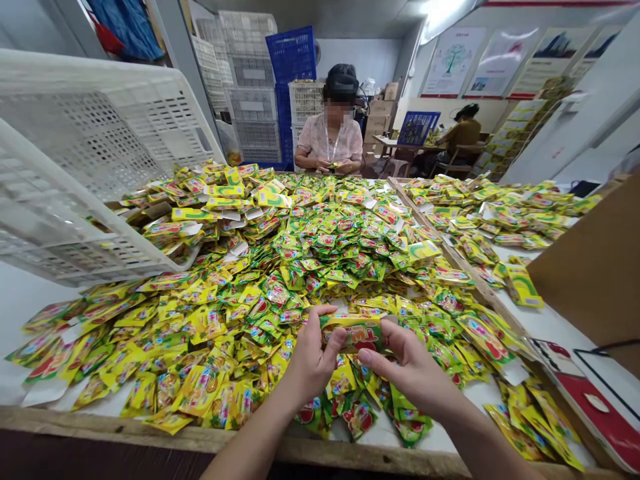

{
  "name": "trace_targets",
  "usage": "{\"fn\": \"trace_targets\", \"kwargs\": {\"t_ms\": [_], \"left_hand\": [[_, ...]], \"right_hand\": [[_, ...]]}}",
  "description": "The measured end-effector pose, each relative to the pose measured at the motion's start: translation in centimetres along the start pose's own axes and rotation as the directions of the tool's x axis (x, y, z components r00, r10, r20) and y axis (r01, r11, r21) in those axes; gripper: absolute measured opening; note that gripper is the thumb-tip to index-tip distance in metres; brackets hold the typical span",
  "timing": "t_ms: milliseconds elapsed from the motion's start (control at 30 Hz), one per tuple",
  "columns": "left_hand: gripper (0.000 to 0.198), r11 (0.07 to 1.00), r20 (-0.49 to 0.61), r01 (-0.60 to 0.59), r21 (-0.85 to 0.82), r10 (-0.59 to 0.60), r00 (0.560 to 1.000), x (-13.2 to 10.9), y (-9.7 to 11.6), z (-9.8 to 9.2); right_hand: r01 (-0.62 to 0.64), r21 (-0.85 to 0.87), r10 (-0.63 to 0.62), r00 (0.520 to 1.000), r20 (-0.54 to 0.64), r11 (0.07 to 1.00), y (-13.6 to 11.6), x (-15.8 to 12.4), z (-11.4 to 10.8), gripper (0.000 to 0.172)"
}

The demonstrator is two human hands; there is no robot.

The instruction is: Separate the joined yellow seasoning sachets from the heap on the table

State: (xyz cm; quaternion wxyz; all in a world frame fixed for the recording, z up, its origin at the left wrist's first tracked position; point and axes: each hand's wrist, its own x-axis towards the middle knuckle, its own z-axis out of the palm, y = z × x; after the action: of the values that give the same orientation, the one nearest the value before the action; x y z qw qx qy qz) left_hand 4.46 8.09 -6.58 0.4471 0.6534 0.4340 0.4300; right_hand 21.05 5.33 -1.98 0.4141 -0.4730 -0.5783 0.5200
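Between my two hands is a small yellow-and-green candy box (356, 332) with red lettering, lying sideways above the piled packets. My left hand (316, 350) grips its left end, thumb on the front face and a finger along the top. At the right end, the fingertips of my right hand (407, 363) are on the box by a pale end flap, with the thumb just below the lower edge. Small green and yellow candy packets (345, 243) with fruit pictures are heaped under and beyond both hands.
A tipped white plastic crate (187, 100) stands at left beside a pile of boxes (220, 200). A wooden divider (450, 250) separates more boxes at right. A co-worker (330, 137) sits opposite, handling a packet. A red-and-white item (595, 407) lies at the right edge.
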Motion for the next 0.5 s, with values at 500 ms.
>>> {"fn": "trace_targets", "kwargs": {"t_ms": [500], "left_hand": [[0.046,0.991,0.136,-0.008,-0.132,0.026,0.990,0.2,-0.2,0.2]], "right_hand": [[-0.086,-0.066,0.067,0.967,-0.246,0.994,3.2,-0.4,-0.7,0.059]]}}
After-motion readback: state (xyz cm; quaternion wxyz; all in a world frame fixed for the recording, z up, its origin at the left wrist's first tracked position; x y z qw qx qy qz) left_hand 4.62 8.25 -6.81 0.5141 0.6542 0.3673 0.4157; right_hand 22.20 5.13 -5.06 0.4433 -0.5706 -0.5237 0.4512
